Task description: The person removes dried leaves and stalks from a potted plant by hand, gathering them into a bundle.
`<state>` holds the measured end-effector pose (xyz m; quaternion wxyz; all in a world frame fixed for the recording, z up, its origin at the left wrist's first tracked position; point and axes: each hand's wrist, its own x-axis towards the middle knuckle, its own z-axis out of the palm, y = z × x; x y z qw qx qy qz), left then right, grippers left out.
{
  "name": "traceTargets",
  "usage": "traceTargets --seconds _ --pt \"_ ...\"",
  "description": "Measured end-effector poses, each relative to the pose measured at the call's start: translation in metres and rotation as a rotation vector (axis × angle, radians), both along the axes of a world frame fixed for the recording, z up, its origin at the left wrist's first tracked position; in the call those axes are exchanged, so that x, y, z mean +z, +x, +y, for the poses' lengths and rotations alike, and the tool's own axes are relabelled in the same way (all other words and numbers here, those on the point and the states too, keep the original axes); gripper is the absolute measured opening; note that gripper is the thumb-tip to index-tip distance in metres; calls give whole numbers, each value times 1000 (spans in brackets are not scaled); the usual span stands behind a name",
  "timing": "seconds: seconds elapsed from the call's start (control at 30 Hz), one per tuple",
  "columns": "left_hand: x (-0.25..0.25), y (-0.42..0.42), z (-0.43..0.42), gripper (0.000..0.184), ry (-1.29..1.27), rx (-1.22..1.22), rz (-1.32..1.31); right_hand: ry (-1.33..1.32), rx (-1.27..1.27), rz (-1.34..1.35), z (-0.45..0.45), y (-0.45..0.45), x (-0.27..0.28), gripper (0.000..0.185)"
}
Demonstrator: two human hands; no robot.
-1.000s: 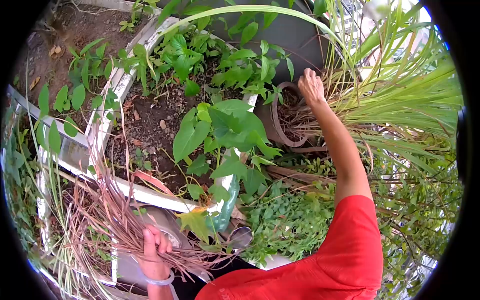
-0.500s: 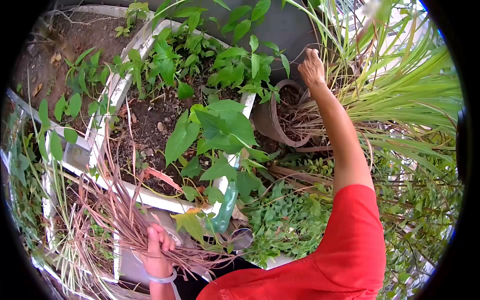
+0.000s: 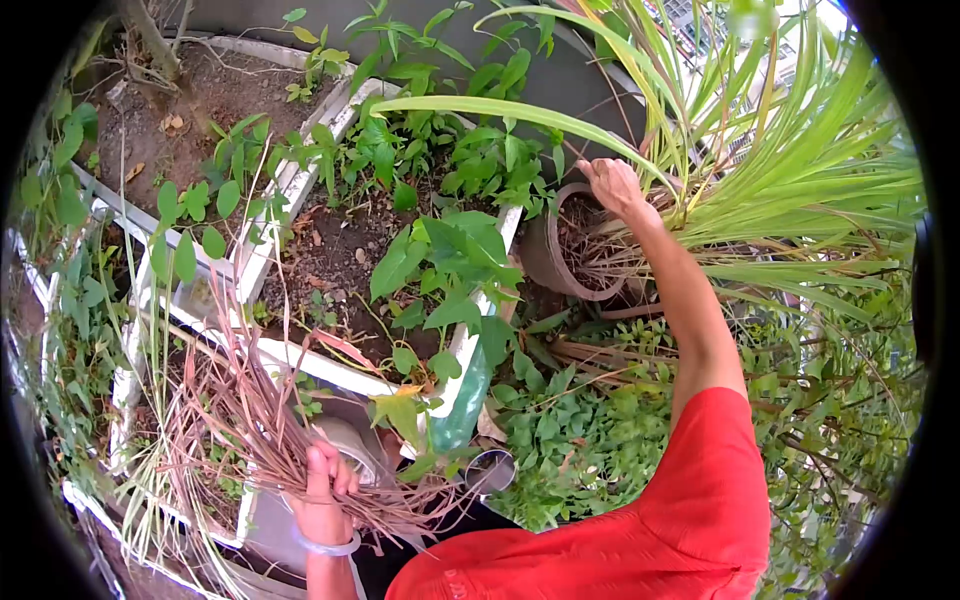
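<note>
A bundle of dry, brown grass leaves [image 3: 265, 425] is gripped in my left hand [image 3: 328, 490] at the lower left, its loose ends fanning out both ways. At the upper right, my right hand [image 3: 618, 188] is closed beside the rim of a round pot [image 3: 548, 255]. A thin, dry brown leaf [image 3: 571, 150] shows at its fingertips; the palm side is hidden. Long green grass blades [image 3: 800, 190] rise from the pot and spread to the right, with dry stalks at their base. One long green blade [image 3: 520, 112] arches over past my right hand.
White-edged planter boxes [image 3: 300, 185] hold soil and leafy green plants [image 3: 455, 255]. A green plastic bottle [image 3: 463, 405] and a small dark cup [image 3: 490, 470] sit near the planter's corner. Dense low foliage [image 3: 590, 450] fills the ground below the pot.
My right hand has moved down and slightly left, closer to the pot's rim. The view has shifted, and a green blade now arches across the top. My left hand keeps the dry bundle.
</note>
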<state>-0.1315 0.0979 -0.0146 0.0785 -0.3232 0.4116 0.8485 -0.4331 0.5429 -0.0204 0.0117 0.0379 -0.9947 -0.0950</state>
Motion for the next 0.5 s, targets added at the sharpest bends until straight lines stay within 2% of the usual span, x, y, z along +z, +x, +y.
traceTargets --seconds 0.07,0.1,0.17,0.2,0.27,0.4,0.47,0.5 --pt "9 5 -8 22 -26 -2 30 59 50 136 11 3 28 44" --pt "13 12 -10 22 -36 -5 26 83 137 312 31 -15 56 44" --pt "17 19 -20 21 -31 -8 36 77 172 482 9 -17 127 43" --pt "18 18 -20 21 -11 -9 63 55 132 509 -32 -13 166 43" --pt "19 14 -15 21 72 27 77 -34 119 368 -66 -13 177 41" --pt "19 -5 -3 20 163 92 153 -214 269 121 -153 34 104 41" --pt "17 -18 -2 19 102 74 125 -257 466 185 -179 63 66 40" --pt "19 -23 -4 12 163 111 98 -255 476 196 -178 67 58 39"
